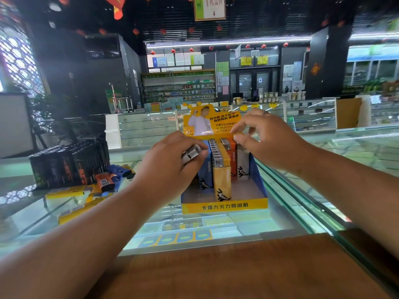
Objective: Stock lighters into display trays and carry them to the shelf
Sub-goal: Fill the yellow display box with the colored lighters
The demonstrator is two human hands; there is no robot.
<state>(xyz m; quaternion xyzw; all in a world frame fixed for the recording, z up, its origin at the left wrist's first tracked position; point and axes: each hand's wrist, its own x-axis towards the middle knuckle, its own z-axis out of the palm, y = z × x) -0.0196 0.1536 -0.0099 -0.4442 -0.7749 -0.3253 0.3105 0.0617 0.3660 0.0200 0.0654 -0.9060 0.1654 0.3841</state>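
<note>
obscured and unreadable items: display tray point(224, 205), centre of counter point(121, 154)
the left hand point(170, 160) covers the body of the lighter point(191, 153) it grips, only the metal head showing, and masks part of the blue row point(205, 175). the right hand point(265, 141) hides the tops of the white row point(243, 167) and the lower edge of the header card point(200, 121); whether its fingertips pinch anything cannot be told. loose lighters point(112, 178) toward the counter's left edge are blurred, count unclear.
</note>
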